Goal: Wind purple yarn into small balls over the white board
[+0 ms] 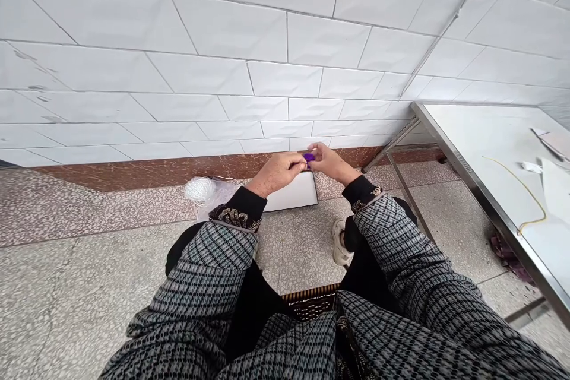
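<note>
My left hand (276,171) and my right hand (328,161) meet in front of me, fingers pinched together on a small purple object (309,157) held between them. Both arms wear grey checked sleeves with black patterned cuffs. Below the hands a white flat board (294,195) lies on the floor by the wall. A ball of white string (200,189) rests on a clear plastic bag to the left of my left hand.
A steel table (485,190) stands at the right, carrying a yellow cord (525,190) and paper scraps. A white tiled wall with a brown skirting runs ahead. My shoe (339,241) rests on the speckled floor. A woven basket rim (312,300) shows between my knees.
</note>
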Demonstrator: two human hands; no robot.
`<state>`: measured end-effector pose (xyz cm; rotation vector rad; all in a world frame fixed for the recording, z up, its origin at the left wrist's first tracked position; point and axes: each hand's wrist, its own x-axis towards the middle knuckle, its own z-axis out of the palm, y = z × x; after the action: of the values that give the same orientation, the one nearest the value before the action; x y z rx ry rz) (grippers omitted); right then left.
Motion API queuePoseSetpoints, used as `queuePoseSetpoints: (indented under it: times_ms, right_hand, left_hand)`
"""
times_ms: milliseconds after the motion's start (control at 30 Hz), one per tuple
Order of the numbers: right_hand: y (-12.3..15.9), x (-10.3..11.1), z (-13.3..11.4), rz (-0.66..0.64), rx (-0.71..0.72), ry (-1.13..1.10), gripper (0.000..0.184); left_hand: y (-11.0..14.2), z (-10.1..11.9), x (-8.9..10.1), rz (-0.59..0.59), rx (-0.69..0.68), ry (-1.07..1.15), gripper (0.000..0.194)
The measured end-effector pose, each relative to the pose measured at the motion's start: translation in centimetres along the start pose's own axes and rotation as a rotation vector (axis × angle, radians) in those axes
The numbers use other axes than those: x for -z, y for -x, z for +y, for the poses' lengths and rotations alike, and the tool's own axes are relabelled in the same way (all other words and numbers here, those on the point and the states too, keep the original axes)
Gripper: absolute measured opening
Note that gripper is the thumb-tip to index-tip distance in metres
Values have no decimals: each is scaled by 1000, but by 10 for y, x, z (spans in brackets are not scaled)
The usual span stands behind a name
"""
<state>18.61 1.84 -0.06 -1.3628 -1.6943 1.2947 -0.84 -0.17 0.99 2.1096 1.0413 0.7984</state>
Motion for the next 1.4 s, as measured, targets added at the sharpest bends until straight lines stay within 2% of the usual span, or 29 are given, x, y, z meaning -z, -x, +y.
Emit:
queuePoseSetpoints:
  times_ms: [100,167,200,267,367,467,533,600,700,800,933,1000,1100,1200,1300,1400]
  right_hand:
    - [7,1,-8,-259,-39,-73,29]
    - [10,2,-15,-340,-43,-221,28]
    - [11,3,-17,-320,-37,-316,29]
    - [9,3,-20,-185,-16,-497,31]
    - [2,4,-16,36,17,-619,31]
    - [-5,2,-8,154,28,-543,33]
    - [-7,1,-2,200,28,-396,37]
    - [-9,-1,2,210,32,-193,39]
    - [-7,-2,5,135,18,63,29]
    - [-3,-1,2,-32,7,151,24]
    - [6,2,-7,-336,-21,-55,29]
    - [9,4,-11,-375,-39,-232,29]
    - [9,7,-16,-273,-48,-497,29]
    - [4,6,-15,-119,-20,-631,31]
    - [-3,3,-8,41,-6,-520,30]
    - [-9,0,2,142,8,-199,27]
  left_hand:
    - [-1,-7,4,98,86,-35,21]
    - [-2,-12,4,127,150,-64,20]
    - [-3,-14,3,127,180,-72,21]
    - [-4,-16,-1,89,208,-69,22]
    - [-4,-13,-9,-76,123,-28,22]
    - [-2,-7,-13,-223,-12,-11,22]
    - [-2,-4,-12,-235,-61,-16,23]
    - [-1,-2,-9,-192,-85,-16,24]
    - [-1,-1,-3,-103,-77,-15,23]
    - [-1,-2,2,-26,-15,-30,22]
    - [-1,-7,6,68,87,-93,20]
    - [-2,-11,5,107,154,-129,19]
    - [-4,-14,1,77,205,-128,20]
    - [-4,-11,-5,-59,106,-78,22]
    - [-3,-7,-10,-151,-44,-47,22]
    - [-2,-5,-11,-130,-104,-63,22]
